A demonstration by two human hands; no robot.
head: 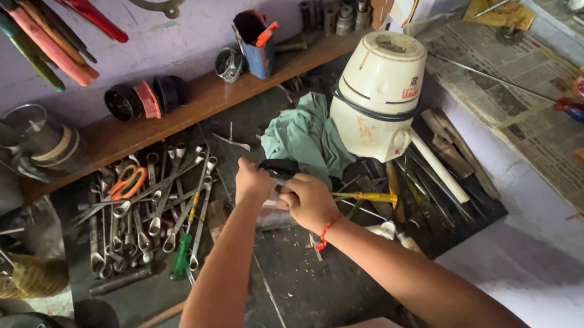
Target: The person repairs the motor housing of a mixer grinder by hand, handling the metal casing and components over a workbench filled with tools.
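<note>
At the middle of the dark workbench [305,293], the person's left hand [252,182] and right hand [308,200] meet, both with fingers curled tight around a small black part [279,168] held between them just above the bench; what kind of part it is cannot be told, since the fingers hide most of it. A red thread [327,230] circles the right wrist. Just beyond the hands lies a crumpled green cloth [301,138], and beside it stands one cream appliance body [379,97] turned upside down, with a black band around it and a small red label on its side. A yellow-handled screwdriver [368,197] lies right of the hands among dark tools. Left of the hands a heap of steel spanners [155,207], too many to count, spreads over the bench, with one pair of orange-handled scissors [127,181] on top and one green-handled tool [182,256] at its near edge. On the wooden shelf [178,114] behind, a blue box [256,45] holds an orange-handled tool. Newspaper [517,104] covers the surface to the right.
</note>
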